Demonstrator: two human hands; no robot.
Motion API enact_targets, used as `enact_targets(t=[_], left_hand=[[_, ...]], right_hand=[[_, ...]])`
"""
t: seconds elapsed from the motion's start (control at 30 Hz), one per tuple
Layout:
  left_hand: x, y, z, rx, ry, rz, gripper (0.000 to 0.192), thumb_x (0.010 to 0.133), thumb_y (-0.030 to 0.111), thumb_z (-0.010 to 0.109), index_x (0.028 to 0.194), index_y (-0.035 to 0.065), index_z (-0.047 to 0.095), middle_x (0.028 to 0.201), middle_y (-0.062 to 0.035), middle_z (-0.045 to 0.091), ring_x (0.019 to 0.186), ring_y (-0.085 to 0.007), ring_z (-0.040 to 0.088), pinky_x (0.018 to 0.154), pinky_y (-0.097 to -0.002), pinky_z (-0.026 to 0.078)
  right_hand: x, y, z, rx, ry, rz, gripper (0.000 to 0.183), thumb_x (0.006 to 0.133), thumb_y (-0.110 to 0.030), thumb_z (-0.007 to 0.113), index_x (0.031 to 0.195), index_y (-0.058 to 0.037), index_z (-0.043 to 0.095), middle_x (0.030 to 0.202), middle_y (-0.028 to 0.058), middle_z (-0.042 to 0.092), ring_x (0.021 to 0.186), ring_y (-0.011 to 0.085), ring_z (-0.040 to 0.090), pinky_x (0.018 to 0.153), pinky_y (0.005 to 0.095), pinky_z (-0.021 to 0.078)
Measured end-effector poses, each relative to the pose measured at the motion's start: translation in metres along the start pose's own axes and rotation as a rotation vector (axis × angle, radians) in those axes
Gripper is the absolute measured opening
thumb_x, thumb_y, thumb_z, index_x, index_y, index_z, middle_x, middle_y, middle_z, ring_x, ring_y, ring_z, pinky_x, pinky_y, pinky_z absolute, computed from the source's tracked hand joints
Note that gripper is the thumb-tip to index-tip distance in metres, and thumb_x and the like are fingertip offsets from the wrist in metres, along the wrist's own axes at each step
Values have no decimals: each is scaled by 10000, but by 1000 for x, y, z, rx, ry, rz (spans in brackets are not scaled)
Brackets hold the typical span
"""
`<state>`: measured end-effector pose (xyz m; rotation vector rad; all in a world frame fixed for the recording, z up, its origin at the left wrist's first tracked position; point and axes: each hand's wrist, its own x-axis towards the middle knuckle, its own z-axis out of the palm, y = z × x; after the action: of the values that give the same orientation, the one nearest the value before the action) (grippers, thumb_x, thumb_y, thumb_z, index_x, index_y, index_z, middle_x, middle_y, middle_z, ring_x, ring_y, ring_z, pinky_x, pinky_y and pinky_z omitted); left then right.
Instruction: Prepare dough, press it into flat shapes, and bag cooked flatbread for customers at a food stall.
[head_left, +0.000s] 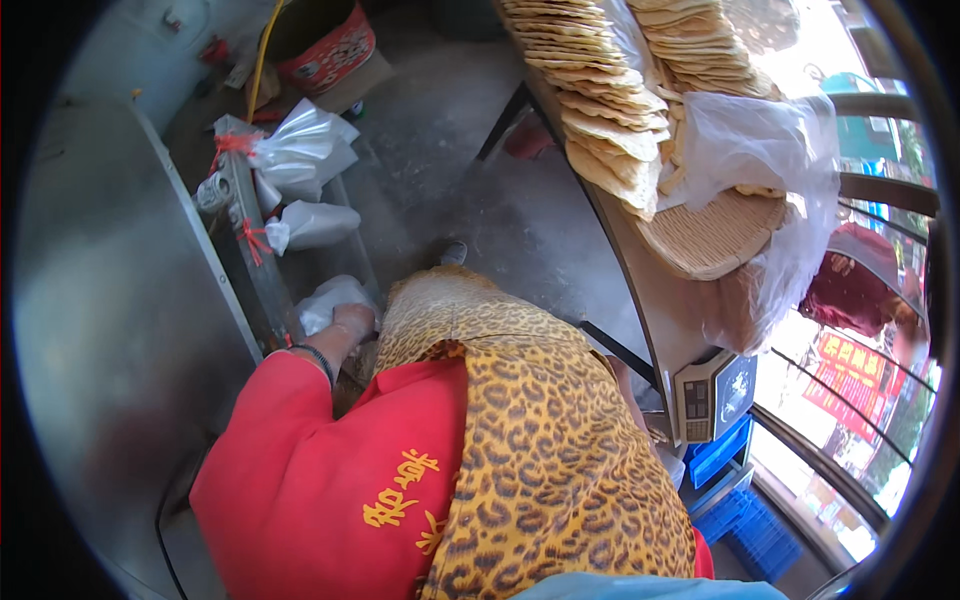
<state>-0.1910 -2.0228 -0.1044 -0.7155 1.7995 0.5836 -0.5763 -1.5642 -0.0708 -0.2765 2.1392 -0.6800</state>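
Observation:
My left hand (354, 321), with a dark bracelet at the wrist, reaches down at my left side. It touches a bunch of white plastic bags (319, 304) beside a metal post (262, 274); its fingers are curled out of sight, so their grip is unclear. Higher on that post hang another bundle of clear bags (315, 217) and a larger fanned bundle (304, 146), with red ties. On my right, the forearm shows past the leopard-print apron (540, 420). Part of my right hand (657, 434) appears below the counter edge by the digital scale (716, 397), mostly hidden.
Stacked flatbreads (592, 97) line the counter (637, 300) on my right, near a woven tray (712, 232) and a plastic sheet (750, 150). A metal cabinet (127, 247) stands left. A red bucket (330, 52) is ahead; blue crates (757, 525) are low right. A person (862, 281) is outside.

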Motion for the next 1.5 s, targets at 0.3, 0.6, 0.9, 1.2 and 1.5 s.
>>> enact_targets(t=[0.3,0.6,0.9,1.2,1.5], left_hand=[[-5,5,-15,10,-35,-46,302,850,141,647,1122,35,724,1251,-187,661,1182,-341,627,976,-417,511],[48,-30,12,208,97,-7,353,837,309,707,1027,14,744,1117,-221,693,1082,-358,656,939,-425,514],[-18,-26,-13,93,120,32,373,735,266,826,1067,106,763,1142,-130,714,1082,-297,667,968,-384,506],[-25,-21,39,407,448,-57,266,854,171,626,1086,124,749,1270,-97,606,1272,-285,506,1043,-374,429],[-22,-17,-47,-145,553,-228,244,869,109,625,1070,18,727,1148,-219,687,1094,-376,655,961,-454,518]], right_hand=[[-38,7,21,144,112,138,261,862,-196,724,984,34,699,864,119,724,775,167,668,715,322,524],[-69,102,1,-290,178,2,286,850,-247,715,914,32,719,831,186,726,784,258,700,721,386,533],[-74,118,3,-91,126,117,334,870,-282,733,943,43,715,845,186,734,758,253,704,690,373,530],[-65,144,16,99,95,144,266,881,-222,706,904,42,696,726,113,681,669,151,617,633,343,494],[-73,140,13,5,19,192,260,880,-219,703,906,40,697,733,114,682,674,153,619,638,342,496]])
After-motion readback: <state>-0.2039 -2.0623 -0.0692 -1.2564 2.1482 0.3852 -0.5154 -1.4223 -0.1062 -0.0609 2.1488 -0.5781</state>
